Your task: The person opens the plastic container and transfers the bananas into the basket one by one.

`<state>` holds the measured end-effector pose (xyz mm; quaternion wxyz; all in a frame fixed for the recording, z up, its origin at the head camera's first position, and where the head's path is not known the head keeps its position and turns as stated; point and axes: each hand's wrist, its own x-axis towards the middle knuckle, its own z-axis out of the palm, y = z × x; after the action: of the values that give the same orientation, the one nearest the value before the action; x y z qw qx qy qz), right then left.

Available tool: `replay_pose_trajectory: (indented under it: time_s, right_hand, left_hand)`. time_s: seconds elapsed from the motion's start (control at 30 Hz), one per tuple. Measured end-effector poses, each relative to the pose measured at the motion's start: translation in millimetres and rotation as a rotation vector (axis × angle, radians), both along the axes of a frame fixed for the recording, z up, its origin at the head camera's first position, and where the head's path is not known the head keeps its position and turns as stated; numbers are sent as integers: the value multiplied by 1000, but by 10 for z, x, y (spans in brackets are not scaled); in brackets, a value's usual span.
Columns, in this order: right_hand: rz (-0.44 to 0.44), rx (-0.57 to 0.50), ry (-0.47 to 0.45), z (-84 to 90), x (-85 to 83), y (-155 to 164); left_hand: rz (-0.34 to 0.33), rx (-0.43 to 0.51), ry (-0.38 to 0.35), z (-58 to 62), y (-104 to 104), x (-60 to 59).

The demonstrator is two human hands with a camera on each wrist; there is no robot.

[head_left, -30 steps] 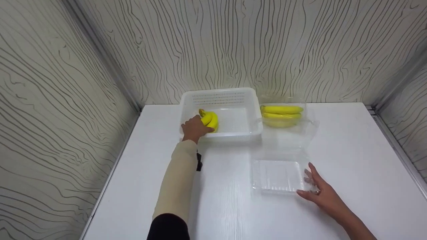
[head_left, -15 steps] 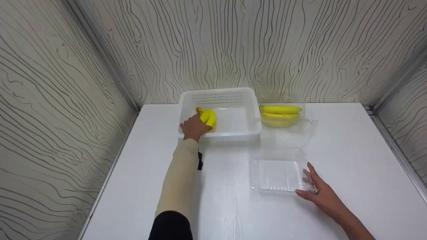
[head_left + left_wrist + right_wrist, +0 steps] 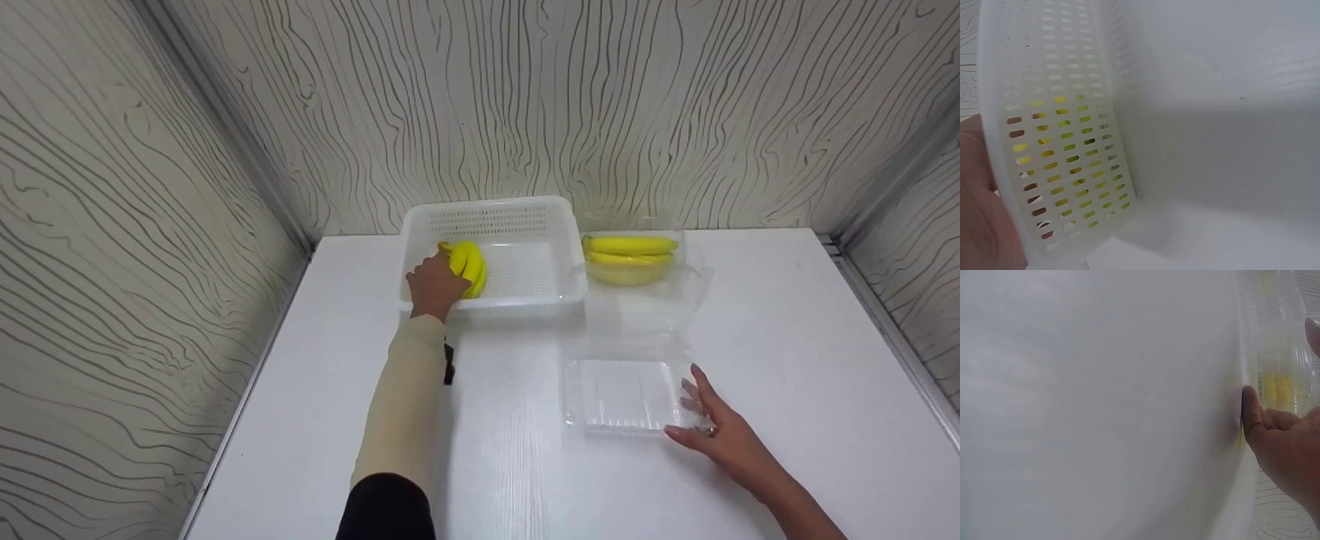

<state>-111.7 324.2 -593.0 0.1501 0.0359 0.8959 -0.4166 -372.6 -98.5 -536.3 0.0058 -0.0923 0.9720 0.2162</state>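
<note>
In the head view my left hand (image 3: 438, 283) reaches over the near wall of a white plastic basket (image 3: 491, 303) and grips a bunch of yellow bananas (image 3: 472, 266) at the left of it. Yellow shows through the basket's slotted wall (image 3: 1072, 185) in the left wrist view, where part of the hand (image 3: 982, 208) appears beyond the rim. My right hand (image 3: 724, 435) holds the right side of a clear plastic clamshell box (image 3: 622, 394), thumb at the near corner and fingers along the side. Its lid stands open on the far side.
Right of the basket, against the back wall, stands another clear box with bananas (image 3: 630, 255) inside. Both rest on a white table (image 3: 495, 465). Wood-patterned panels (image 3: 480, 112) enclose the back and sides.
The bananas have turned slightly under my left hand inside the basket, with more of them now showing. My right hand and the clear box stay nearly where they were.
</note>
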Motion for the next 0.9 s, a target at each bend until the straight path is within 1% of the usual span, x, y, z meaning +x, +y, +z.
replay_pose_trajectory:
  time_s: [0.2, 0.37, 0.6, 0.7, 0.9]
  right_hand:
    - [-2, -8, 8, -4, 6, 5]
    - [0, -17, 11, 9, 15, 1]
    - [-6, -49, 16, 12, 4, 7]
    - [-6, -45, 19, 11, 0, 12]
    - [-1, -32, 13, -4, 0, 14]
  left_hand:
    - [4, 3, 22, -1, 7, 0]
    - [7, 8, 20, 2, 12, 5]
    - [-4, 56, 30, -14, -14, -1]
    - [-7, 55, 43, -20, -17, -5]
    - [15, 45, 69, 15, -16, 23]
